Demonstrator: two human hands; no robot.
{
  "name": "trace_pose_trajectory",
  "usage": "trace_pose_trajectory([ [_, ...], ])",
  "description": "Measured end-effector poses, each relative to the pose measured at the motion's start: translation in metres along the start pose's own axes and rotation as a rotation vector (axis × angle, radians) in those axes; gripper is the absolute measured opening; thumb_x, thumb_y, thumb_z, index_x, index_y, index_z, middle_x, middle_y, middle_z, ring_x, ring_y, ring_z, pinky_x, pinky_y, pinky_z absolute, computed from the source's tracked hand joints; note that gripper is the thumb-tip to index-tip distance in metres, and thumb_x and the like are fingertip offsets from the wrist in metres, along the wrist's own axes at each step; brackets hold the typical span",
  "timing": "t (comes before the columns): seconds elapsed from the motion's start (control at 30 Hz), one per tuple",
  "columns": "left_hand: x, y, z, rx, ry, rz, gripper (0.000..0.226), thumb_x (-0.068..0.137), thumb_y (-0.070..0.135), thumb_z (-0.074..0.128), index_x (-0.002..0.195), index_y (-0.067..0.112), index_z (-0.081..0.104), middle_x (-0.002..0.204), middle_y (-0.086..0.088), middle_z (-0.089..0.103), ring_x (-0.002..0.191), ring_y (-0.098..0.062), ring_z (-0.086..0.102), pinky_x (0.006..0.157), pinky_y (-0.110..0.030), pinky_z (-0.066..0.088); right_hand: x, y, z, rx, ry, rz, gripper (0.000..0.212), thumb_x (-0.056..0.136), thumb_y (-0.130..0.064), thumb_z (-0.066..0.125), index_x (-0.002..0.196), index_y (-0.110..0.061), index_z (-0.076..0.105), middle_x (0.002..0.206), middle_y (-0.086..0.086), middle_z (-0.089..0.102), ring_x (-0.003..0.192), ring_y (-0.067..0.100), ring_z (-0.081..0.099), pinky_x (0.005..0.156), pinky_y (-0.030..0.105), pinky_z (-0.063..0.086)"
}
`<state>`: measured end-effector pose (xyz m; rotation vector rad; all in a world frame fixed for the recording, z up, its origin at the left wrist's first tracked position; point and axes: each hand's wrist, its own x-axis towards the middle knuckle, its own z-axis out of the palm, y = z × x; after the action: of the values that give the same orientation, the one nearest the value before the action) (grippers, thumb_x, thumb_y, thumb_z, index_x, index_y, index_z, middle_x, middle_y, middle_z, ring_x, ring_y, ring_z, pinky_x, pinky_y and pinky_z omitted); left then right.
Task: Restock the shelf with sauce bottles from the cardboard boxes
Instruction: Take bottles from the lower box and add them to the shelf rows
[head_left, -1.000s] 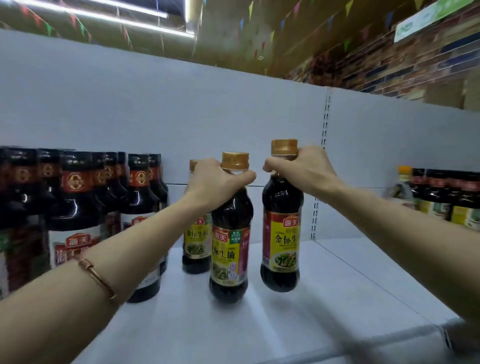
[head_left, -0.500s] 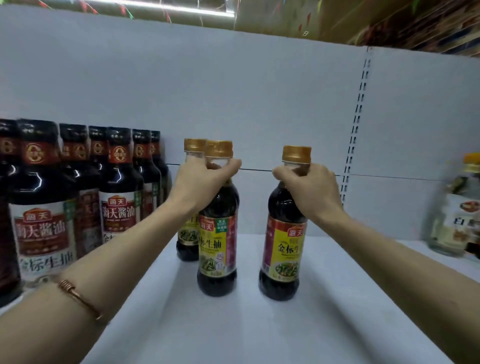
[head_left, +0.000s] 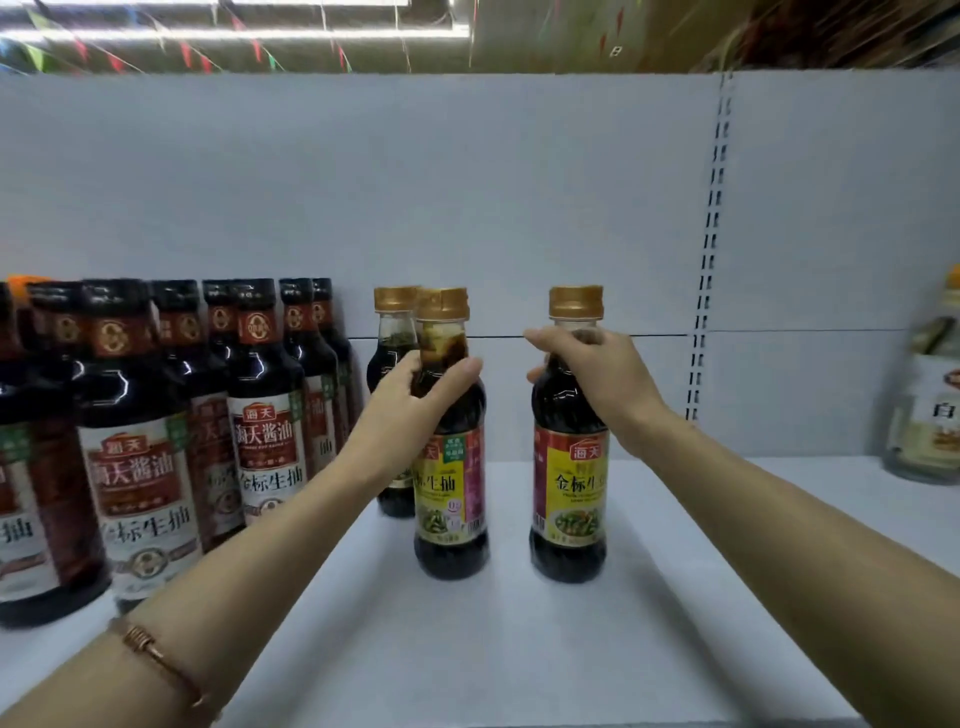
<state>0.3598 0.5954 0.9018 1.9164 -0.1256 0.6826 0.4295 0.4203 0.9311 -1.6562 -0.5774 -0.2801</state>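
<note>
Head view: two hands set upright sauce bottles on a white shelf (head_left: 519, 649).

The left hand (head_left: 410, 410) curls its fingers (head_left: 457, 371) round the neck of the left bottle (head_left: 451, 467), just at 4 o'clock of a third bottle (head_left: 396, 395). The right hand (head_left: 597, 379) wraps the shoulder of the right bottle (head_left: 569, 478), at 3 o'clock and apart. Both bottles stand on the shelf, long axes vertical. A likely next move is releasing both. Dark-capped bottles (head_left: 140, 441) fill 9 o'clock.

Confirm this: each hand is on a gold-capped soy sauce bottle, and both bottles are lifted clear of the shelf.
Not lifted. In the head view both gold-capped soy sauce bottles stand on the shelf, the left hand and right hand at their necks.
</note>
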Motion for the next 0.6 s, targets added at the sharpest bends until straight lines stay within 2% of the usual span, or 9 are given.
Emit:
trace_pose_trajectory([
  [0.13, -0.005, 0.005, -0.002, -0.038, -0.007, -0.026, 0.06, 0.071, 0.065, 0.057, 0.116, 0.025, 0.054, 0.106, 0.008, 0.067, 0.1, -0.008, 0.064, 0.093, -0.039, 0.051, -0.001, 0.0, 0.005, -0.032, 0.063, 0.036, 0.033, 0.074, -0.052, 0.073, 0.075, -0.019, 0.07, 0.083, 0.004, 0.075, 0.087, 0.024, 0.07, 0.091, 0.047, 0.053],
  [0.23, -0.008, 0.007, -0.005, -0.042, -0.025, -0.07, 0.071, 0.075, 0.063, 0.059, 0.131, 0.024, 0.041, 0.118, 0.007, 0.06, 0.106, -0.01, 0.059, 0.096, -0.038, 0.048, -0.008, 0.001, 0.006, 0.006, 0.075, 0.097, 0.042, 0.068, -0.06, 0.074, 0.081, -0.02, 0.071, 0.091, 0.005, 0.074, 0.092, 0.024, 0.069, 0.091, 0.045, 0.053],
  [0.33, -0.011, 0.007, -0.01, -0.062, -0.052, -0.053, 0.07, 0.08, 0.057, 0.06, 0.135, 0.023, 0.033, 0.116, 0.009, 0.057, 0.103, -0.005, 0.058, 0.088, -0.031, 0.047, -0.019, 0.003, 0.005, 0.093, 0.032, 0.146, 0.038, 0.074, -0.054, 0.074, 0.095, -0.022, 0.07, 0.096, 0.003, 0.074, 0.092, 0.02, 0.069, 0.083, 0.034, 0.053],
  [0.43, -0.015, 0.003, -0.012, -0.074, -0.045, -0.054, 0.071, 0.079, 0.054, 0.063, 0.134, 0.023, 0.03, 0.114, 0.009, 0.055, 0.098, -0.004, 0.056, 0.082, -0.028, 0.044, -0.028, 0.013, 0.006, 0.082, 0.029, 0.148, 0.039, 0.076, -0.047, 0.076, 0.104, -0.022, 0.066, 0.097, 0.002, 0.074, 0.088, 0.019, 0.071, 0.076, 0.034, 0.055],
  [0.53, -0.026, -0.011, -0.012, 0.01, -0.154, -0.05, 0.088, 0.079, 0.039, 0.073, 0.144, 0.031, 0.013, 0.12, 0.008, 0.054, 0.108, -0.011, 0.056, 0.091, -0.033, 0.046, -0.029, 0.014, 0.009, 0.079, 0.068, 0.144, 0.037, 0.079, -0.041, 0.075, 0.106, -0.018, 0.064, 0.094, 0.004, 0.073, 0.082, 0.02, 0.07, 0.07, 0.033, 0.053],
  [0.6, -0.033, -0.021, -0.014, -0.004, -0.205, -0.047, 0.101, 0.077, 0.031, 0.077, 0.146, 0.039, 0.005, 0.124, 0.011, 0.053, 0.113, -0.011, 0.056, 0.095, -0.035, 0.046, -0.031, 0.013, 0.01, 0.094, 0.081, 0.141, 0.038, 0.078, -0.04, 0.075, 0.105, -0.015, 0.064, 0.092, 0.006, 0.073, 0.079, 0.021, 0.07, 0.07, 0.034, 0.054],
])
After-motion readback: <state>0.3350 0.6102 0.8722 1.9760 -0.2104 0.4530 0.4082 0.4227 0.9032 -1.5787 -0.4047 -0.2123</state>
